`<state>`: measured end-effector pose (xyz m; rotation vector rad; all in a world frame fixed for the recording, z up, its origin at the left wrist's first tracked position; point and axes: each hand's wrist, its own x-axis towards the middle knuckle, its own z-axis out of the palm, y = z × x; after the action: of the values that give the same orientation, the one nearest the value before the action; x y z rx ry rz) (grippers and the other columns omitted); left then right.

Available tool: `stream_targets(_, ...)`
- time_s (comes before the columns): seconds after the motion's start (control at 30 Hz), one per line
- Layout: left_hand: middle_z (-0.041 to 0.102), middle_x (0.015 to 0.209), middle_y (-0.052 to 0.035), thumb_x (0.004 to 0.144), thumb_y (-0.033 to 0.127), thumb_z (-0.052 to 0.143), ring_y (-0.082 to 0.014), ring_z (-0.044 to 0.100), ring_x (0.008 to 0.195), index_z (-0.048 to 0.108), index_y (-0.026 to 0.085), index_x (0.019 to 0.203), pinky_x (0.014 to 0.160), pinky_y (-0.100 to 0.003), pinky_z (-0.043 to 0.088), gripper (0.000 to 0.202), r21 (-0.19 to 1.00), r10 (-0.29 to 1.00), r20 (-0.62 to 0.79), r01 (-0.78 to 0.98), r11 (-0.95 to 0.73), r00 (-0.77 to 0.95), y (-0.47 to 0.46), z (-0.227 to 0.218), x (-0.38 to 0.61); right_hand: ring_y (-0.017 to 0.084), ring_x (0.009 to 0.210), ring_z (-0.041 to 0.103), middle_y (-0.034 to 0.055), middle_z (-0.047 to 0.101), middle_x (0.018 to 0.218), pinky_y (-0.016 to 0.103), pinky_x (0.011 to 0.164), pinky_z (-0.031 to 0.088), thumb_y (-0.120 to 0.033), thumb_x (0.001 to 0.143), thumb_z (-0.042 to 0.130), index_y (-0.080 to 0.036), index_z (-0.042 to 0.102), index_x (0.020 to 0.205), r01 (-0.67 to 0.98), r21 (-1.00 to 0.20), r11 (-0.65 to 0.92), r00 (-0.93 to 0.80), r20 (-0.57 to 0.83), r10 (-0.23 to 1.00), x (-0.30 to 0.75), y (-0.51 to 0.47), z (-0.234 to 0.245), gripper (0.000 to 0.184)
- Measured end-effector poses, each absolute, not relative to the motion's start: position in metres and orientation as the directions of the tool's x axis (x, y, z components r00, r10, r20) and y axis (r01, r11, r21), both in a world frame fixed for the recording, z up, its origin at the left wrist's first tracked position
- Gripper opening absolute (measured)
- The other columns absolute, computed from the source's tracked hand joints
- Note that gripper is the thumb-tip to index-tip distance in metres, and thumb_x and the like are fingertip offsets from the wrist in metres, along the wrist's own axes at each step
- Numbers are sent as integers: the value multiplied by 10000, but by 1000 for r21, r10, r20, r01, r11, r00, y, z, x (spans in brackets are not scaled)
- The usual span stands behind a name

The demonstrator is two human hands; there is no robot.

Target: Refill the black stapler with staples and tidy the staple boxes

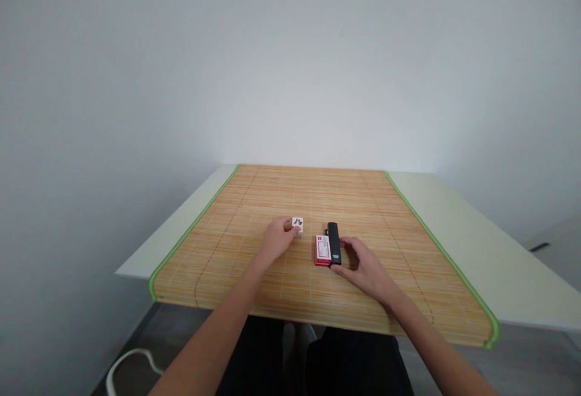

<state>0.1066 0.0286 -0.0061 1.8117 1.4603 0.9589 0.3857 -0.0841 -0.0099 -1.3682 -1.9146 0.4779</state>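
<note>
My left hand point(278, 236) pinches a small white box point(297, 223) with a dark picture on its top, between thumb and fingers. To its right lies a red and white box point(322, 249) with a printed label. Against that box's right side rests a black stapler point(333, 241), lengthwise away from me. My right hand point(365, 267) curves around the stapler's near right part, the thumb at its near end and the fingertips along its side. Part of the stapler's left side is hidden by the red and white box.
A bamboo mat point(272, 196) with green edging covers the middle of a white table point(454, 214) and hangs slightly over the front edge. Behind it stands a plain wall point(308, 69). A white cable point(131, 353) loops on the floor at the lower left.
</note>
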Motion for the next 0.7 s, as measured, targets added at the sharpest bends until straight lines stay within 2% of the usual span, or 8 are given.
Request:
stream_targets(0.1,693,1314,-135,864,337,718,-283,651,1202,719,188,1215,1077,-433,471,381,814,974,196,535,-227,115,25,-7,124,284,1155,622,89,641,1270,485,1024,517,-458,799,776,-280,534,1347,655,-661,367,-171,344,923,385,-84,-9,624)
stream_targets(0.2,701,1311,-119,875,299,707,-274,634,1236,732,200,1209,1115,-429,447,349,819,966,219,512,-260,140,21,-4,138,278,1152,623,83,643,1266,471,1018,517,-462,795,778,-282,536,1345,659,-661,360,-167,338,926,385,-84,-9,628)
stream_targets(0.37,713,1299,-99,894,273,677,-252,662,1200,735,205,1222,1081,-390,488,340,843,954,225,452,-292,197,16,-1,153,278,1142,622,84,645,1257,467,1001,520,-471,801,771,-279,539,1340,659,-656,368,-179,338,924,385,-85,-9,618)
stream_targets(0.47,713,1302,-89,929,301,632,-227,669,1192,730,208,1228,1063,-352,502,328,857,947,223,417,-303,229,11,-1,160,279,1134,618,85,644,1246,472,994,520,-467,814,765,-278,540,1333,665,-643,380,-195,341,920,385,-85,-9,597)
stream_targets(0.57,716,1293,-96,982,355,550,-225,668,1189,725,202,1223,1061,-357,500,334,867,949,217,400,-296,231,5,0,164,282,1109,620,86,647,1223,479,976,526,-463,821,762,-281,553,1313,667,-633,392,-206,349,914,385,-85,-8,565)
stream_targets(0.7,765,1145,-83,1031,429,429,-226,706,1045,744,214,1083,953,-354,538,384,872,942,211,385,-301,260,-1,6,167,284,1088,622,85,652,1191,475,960,533,-455,829,757,-284,578,1265,667,-618,416,-222,368,903,384,-85,-6,501)
